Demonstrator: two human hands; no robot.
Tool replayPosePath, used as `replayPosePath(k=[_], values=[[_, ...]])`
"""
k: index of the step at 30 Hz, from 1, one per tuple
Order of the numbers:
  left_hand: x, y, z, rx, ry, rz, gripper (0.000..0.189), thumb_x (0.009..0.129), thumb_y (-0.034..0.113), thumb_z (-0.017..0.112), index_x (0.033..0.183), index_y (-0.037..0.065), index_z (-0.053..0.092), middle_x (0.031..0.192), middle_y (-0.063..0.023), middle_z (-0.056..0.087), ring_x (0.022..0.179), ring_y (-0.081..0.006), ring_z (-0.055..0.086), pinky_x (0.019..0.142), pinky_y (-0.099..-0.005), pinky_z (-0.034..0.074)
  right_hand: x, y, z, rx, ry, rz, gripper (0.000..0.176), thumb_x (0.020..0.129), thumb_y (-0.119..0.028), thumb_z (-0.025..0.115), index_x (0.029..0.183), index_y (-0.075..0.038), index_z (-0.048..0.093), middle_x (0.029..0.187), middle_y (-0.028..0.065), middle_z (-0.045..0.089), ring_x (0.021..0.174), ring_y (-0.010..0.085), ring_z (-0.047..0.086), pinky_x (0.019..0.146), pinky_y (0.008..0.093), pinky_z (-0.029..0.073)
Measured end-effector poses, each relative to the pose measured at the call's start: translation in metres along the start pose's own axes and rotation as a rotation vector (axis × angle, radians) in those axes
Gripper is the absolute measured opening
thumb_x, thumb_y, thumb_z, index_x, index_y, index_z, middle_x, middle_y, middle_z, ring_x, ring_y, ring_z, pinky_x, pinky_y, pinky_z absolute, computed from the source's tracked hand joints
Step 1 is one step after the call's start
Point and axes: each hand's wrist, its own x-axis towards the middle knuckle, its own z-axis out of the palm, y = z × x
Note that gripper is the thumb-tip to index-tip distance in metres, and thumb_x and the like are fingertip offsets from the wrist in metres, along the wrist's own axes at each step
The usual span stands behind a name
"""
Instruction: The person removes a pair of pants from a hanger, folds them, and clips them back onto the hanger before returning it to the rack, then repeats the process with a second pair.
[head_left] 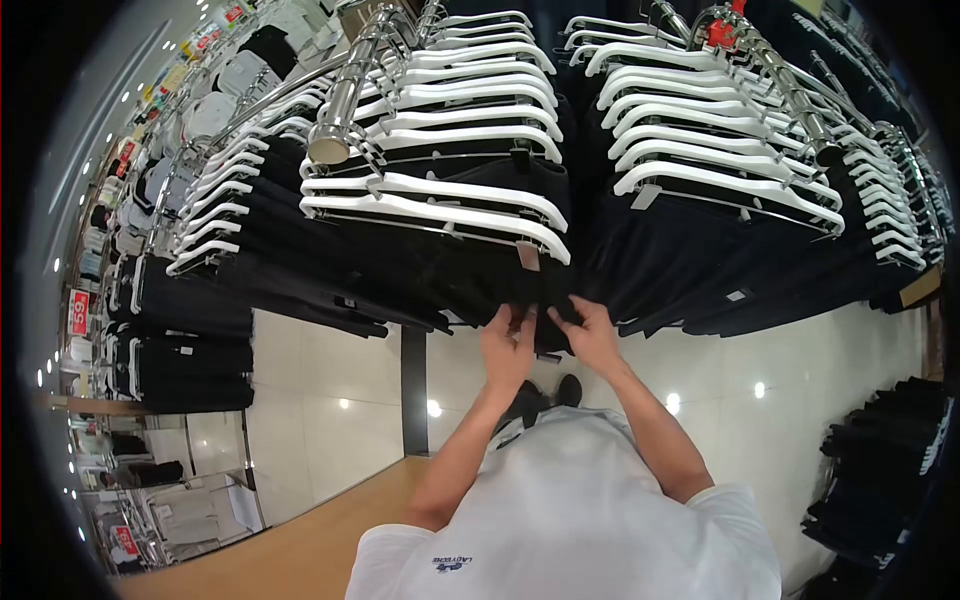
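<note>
Black trousers hang from a white hanger at the front of the left rack. My left hand pinches the dark cloth near their right side, below a small pale tag. Just to its right, my right hand has its fingers closed on the same dark cloth. The two hands are a short gap apart, with black fabric between them. Part of each hand's fingertips is hidden in the folds.
Metal rails carry rows of white hangers with dark garments, left and right. A wooden surface lies at the lower left. Dark clothes are stacked at the lower right. Pale tiled floor shows below the racks.
</note>
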Motion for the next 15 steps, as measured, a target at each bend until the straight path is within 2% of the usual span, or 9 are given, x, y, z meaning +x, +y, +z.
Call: replayPosePath(k=[3,4,7,8,11,14,15], values=[[0.002,0.012,-0.006,0.061,0.094,-0.019,0.018,0.092,0.01,0.075,0.091,-0.006,0.067,0.074,-0.0075,0.07,0.063,-0.0113,0.062,0.063,-0.0264,0.053,0.01,0.006,-0.009,-0.036,0.17,-0.108,0.034,0.079,0.004,0.056,0.112,0.006,0.064,0.081,0.0196,0.067,0.072,0.0159,0.06,0.069,0.0311,0.049],[0.004,0.017,-0.007,0.062,0.143,-0.018,0.016,0.092,0.009,0.075,0.091,-0.007,0.069,0.073,-0.0062,0.07,0.063,-0.0092,0.061,0.063,-0.025,0.053,0.011,0.001,-0.014,-0.058,0.191,-0.104,0.039,0.075,0.006,0.052,0.113,0.006,0.064,0.084,0.0205,0.068,0.073,0.0172,0.061,0.071,0.0321,0.048],[0.006,0.026,-0.017,0.054,0.165,-0.048,0.018,0.094,0.01,0.074,0.101,-0.006,0.074,0.075,-0.0063,0.072,0.064,-0.0058,0.059,0.064,-0.0241,0.052,0.021,-0.002,-0.025,0.004,0.181,-0.014,0.042,0.075,0.005,0.055,0.115,0.005,0.065,0.086,0.021,0.069,0.075,0.019,0.062,0.073,0.0336,0.049],[0.006,0.028,-0.02,0.046,0.149,-0.073,0.018,0.094,0.01,0.074,0.102,-0.006,0.075,0.075,-0.0051,0.071,0.065,-0.0047,0.058,0.064,-0.0237,0.053,0.024,-0.007,-0.028,0.003,0.154,0.08,0.04,0.078,0.005,0.054,0.116,0.007,0.065,0.093,0.0182,0.071,0.086,0.0203,0.064,0.08,0.0323,0.049],[0.006,0.032,-0.024,0.02,0.101,-0.136,0.019,0.095,0.011,0.073,0.105,-0.006,0.076,0.073,-0.0019,0.069,0.066,-0.0023,0.057,0.064,-0.0229,0.053,0.032,0.002,-0.022,0.33,0.175,0.256,0.033,0.088,0.0,0.064,0.12,0.007,0.067,0.109,0.0105,0.071,0.1,0.0172,0.061,0.095,0.026,0.042],[0.007,0.034,-0.023,0.002,0.059,-0.209,0.019,0.095,0.011,0.074,0.105,-0.006,0.076,0.073,0.0005,0.067,0.067,-0.0016,0.057,0.063,-0.0227,0.055,0.03,-0.009,-0.026,0.424,0.035,0.355,0.03,0.092,-0.01,0.071,0.118,0.004,0.068,0.11,0.0082,0.071,0.106,0.0161,0.06,0.099,0.0258,0.04],[0.007,0.039,-0.023,-0.006,0.051,-0.245,0.02,0.095,0.011,0.074,0.104,-0.006,0.076,0.072,0.0013,0.066,0.067,-0.0016,0.057,0.063,-0.0229,0.055,0.031,0.002,-0.026,0.466,0.015,0.346,0.03,0.092,-0.009,0.07,0.119,0.004,0.068,0.11,0.0084,0.071,0.107,0.0162,0.061,0.098,0.0267,0.042]])
